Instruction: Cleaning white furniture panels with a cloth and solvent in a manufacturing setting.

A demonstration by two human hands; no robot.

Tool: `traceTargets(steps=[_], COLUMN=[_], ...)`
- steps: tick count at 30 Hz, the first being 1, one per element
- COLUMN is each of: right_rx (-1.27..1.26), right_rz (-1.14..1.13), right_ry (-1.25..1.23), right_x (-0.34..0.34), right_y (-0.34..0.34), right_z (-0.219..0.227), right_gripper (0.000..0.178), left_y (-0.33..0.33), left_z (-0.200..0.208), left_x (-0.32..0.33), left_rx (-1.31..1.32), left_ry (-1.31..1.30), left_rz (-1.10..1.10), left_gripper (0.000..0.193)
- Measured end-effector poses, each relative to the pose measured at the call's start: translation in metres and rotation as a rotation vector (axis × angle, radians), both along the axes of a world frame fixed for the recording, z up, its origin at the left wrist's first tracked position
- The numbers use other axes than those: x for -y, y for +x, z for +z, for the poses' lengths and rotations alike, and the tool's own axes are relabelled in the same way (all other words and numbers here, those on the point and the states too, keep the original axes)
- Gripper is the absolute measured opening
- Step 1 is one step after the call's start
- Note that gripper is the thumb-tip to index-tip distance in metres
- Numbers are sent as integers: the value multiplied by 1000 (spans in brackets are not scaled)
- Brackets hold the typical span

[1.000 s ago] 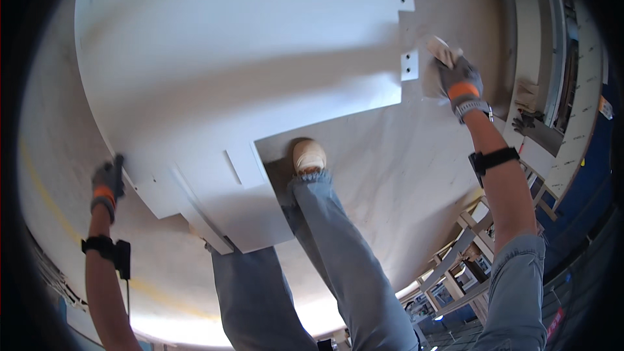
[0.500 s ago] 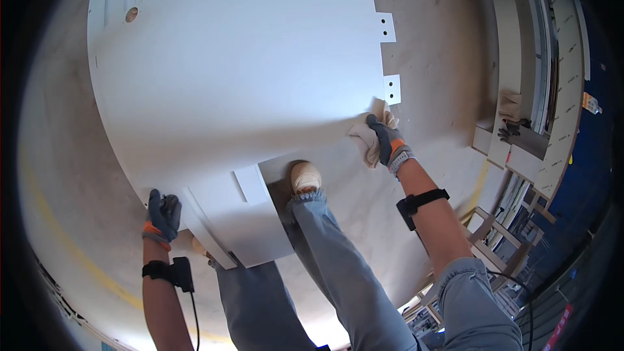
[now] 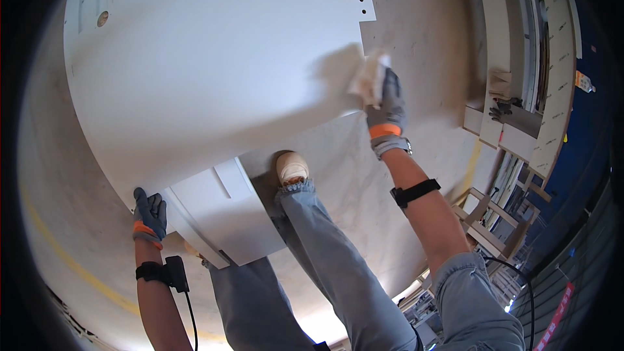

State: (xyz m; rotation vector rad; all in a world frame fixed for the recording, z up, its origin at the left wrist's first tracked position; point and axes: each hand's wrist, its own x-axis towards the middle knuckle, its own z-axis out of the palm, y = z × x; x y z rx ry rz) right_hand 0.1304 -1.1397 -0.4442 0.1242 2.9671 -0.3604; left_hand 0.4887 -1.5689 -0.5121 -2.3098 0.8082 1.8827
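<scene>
A large white panel point(image 3: 214, 58) fills the upper left, with round holes in it and notched tabs with small dark holes along its right edge. My left hand point(image 3: 150, 213), in a grey glove with an orange cuff, is closed at the panel's near left corner, gripping its edge. My right hand point(image 3: 388, 104), gloved alike, is closed around a bunched beige cloth point(image 3: 369, 83), slightly blurred, at the panel's right edge beside the tabs. A narrower white board point(image 3: 240, 221) with a raised strip lies against the panel's near side, by my legs.
My shoe point(image 3: 292, 167) stands on the floor right of the narrower board. Long boards and a frame point(image 3: 491, 39) are stacked at the right, with a pair of gloves point(image 3: 504, 109) on them. A wooden frame point(image 3: 497, 221) and a plastic bottle point(image 3: 584, 82) are farther right.
My right hand has moved away from me with the cloth, up along the panel's right edge. The view has shifted slightly, while my left hand stays at the near left corner.
</scene>
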Motion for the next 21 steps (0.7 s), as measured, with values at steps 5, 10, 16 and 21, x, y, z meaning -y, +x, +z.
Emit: traceTargets(steps=[5,10,16,21], right_rx=[508,1123,152,79], right_rz=[301,172,-46,444], right_ry=[535,421,-79,142], right_x=[25,-105,-48,-8], right_y=[35,113,23,-35], right_z=[-7,-16,23,-27], right_gripper=[64,45,41,50], left_y=[-1,-10,-4,-18], left_z=[11,5,1,7], left_x=[8,-2,5,-7], left_rx=[-26,-58,-67,23], left_ry=[25,5,27,-13], left_rz=[-72,-74,-61,15], left_gripper=[65,60,56,69])
